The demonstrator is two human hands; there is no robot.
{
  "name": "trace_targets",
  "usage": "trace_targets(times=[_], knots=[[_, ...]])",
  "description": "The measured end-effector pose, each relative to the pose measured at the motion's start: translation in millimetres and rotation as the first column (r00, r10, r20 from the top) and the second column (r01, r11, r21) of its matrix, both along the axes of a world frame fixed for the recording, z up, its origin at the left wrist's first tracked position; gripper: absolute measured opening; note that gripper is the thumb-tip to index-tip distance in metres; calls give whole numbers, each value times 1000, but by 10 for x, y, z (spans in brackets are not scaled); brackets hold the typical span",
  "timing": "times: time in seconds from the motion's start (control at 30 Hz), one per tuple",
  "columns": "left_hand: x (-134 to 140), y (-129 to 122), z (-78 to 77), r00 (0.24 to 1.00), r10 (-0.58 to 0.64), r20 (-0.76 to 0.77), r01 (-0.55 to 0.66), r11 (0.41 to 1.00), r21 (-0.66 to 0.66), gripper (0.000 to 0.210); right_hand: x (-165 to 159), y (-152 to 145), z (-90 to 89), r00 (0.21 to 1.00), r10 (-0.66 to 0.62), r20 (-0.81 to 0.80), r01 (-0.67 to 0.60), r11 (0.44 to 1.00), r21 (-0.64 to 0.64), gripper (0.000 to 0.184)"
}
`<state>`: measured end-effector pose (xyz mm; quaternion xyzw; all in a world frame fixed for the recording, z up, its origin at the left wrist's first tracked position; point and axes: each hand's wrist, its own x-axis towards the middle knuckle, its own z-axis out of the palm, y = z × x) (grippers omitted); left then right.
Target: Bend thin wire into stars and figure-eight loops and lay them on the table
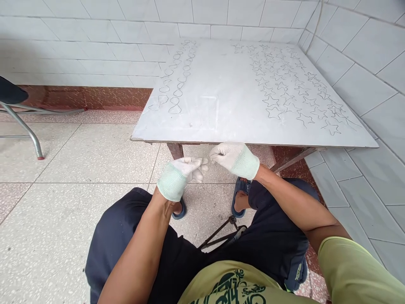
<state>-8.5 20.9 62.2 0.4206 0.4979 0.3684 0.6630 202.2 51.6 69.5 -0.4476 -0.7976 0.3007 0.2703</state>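
Note:
Both of my hands wear white gloves with pale green cuffs, held just off the front edge of the table. My left hand (185, 172) is closed in a pinch, thumb and fingers pointing right. Close beside it, my right hand (234, 159) is also pinched, with its fingertips facing the left ones. A thin wire (205, 185) shows faintly between and below the fingertips; its full shape is hard to make out. Beyond them on the white tabletop (228, 122) lie bent wire stars (274, 112) at the right and looped, figure-eight wires (175, 105) at the left.
A tiled wall (133, 31) stands behind the table and another along its right side. At far left is a metal-legged chair (23, 122). Below my hands, between my sandalled feet, dark folding metal legs (221, 232) stand on the speckled floor (72, 202).

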Motion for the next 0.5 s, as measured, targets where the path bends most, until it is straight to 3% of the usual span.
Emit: trace_targets(times=[0.2,0.27,0.37,0.5], knots=[[-38,26,-39,994,-75,80,79,996,-52,45,48,14,127,1000,28,-6,-29,986,-165,16],[-39,12,-30,992,-99,81,105,992,-67,41,58,29,162,998,61,-35,-67,972,-227,20],[-15,-14,-14,987,-129,93,139,984,-109,40,50,48,153,987,110,-118,-140,950,-279,25],[24,-30,-31,987,-141,72,149,983,-110,43,19,41,108,986,78,-145,-119,946,-300,11]])
